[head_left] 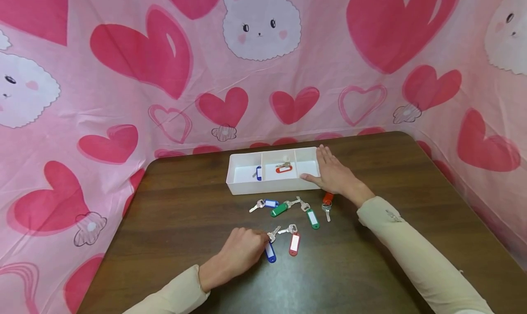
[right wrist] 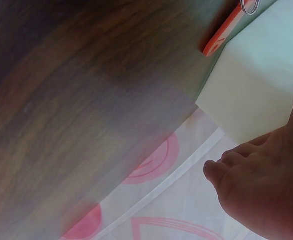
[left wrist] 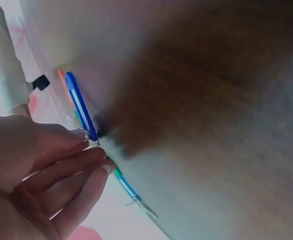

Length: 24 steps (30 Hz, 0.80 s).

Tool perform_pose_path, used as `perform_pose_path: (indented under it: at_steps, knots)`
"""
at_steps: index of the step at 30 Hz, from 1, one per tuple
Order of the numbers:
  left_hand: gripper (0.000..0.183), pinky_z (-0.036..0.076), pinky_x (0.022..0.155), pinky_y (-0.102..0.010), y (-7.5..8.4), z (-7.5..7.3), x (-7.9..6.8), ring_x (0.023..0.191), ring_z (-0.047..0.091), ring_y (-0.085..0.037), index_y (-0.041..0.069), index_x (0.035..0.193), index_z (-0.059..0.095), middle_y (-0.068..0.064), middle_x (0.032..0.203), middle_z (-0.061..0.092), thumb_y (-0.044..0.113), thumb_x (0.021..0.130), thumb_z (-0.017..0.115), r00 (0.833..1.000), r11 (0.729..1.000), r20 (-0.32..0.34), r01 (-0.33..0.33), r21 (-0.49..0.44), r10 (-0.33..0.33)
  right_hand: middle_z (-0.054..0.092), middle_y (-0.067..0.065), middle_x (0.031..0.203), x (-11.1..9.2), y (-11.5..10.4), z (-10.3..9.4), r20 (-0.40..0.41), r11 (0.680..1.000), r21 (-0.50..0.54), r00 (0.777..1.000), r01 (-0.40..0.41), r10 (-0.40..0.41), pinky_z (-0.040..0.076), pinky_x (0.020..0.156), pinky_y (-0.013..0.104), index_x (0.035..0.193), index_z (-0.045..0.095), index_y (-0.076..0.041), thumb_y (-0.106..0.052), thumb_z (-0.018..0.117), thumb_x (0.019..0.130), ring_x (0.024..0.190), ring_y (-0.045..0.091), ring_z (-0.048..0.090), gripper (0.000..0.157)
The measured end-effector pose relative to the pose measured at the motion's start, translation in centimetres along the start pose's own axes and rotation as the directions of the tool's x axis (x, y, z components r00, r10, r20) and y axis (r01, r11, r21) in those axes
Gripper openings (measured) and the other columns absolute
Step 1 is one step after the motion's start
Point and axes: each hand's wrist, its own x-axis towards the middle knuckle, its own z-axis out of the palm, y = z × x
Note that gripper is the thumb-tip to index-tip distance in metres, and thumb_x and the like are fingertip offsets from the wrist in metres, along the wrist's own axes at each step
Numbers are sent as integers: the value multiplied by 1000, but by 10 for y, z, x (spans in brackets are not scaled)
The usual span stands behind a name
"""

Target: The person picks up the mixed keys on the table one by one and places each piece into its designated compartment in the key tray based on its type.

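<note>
Beige-sleeved left hand point(head_left: 243, 252) knuckles up over brown wooden surface point(head_left: 173, 222), fingers pinching silver key with blue oblong tag point(head_left: 270, 252); red-tagged silver key point(head_left: 294, 244) just right of fingertips. Right hand point(head_left: 336, 176), fingers straight, against white three-compartment plastic box point(head_left: 263, 187).

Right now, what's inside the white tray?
Left compartment: a blue-tagged key. Middle: a red-tagged key. Right: only bare floor shows; the right hand covers part, and the tray's front wall hides the near floor.
</note>
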Motion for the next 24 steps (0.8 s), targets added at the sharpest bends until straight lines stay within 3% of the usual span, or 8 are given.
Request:
perform_pose_path:
  at_steps: [6,13,19,24]
  knots:
    - [8,35,44,-16,-1,-4,0,54,64,-10,16,98,83,6,65,70,21,96,77,999,1000,-19,27,-1,-27,5,27,176,1,0,0,6,1000,8,1000,5,-5,15,133,57,166,5,6,-76,50,97,164,46,4,117]
    - [12,30,43,-14,-1,-12,0,51,61,-8,18,106,84,7,60,66,19,95,78,999,999,-25,45,-6,-46,4,26,176,0,1,0,8,1000,1,1000,-3,3,14,133,57,166,4,6,-78,49,96,165,46,3,117]
    - [10,34,43,-15,-1,-16,-1,55,67,-12,19,102,83,7,65,70,16,93,80,997,999,-74,29,18,-27,4,25,176,0,1,0,7,1000,6,1000,-7,7,15,133,56,166,6,5,-77,49,96,165,45,3,116]
    - [7,33,41,-19,0,-20,-2,52,63,-10,19,93,80,10,61,66,13,93,78,993,999,-119,6,45,0,4,25,176,0,0,0,8,1000,5,1000,-9,9,15,133,56,166,6,5,-78,48,96,165,45,4,117]
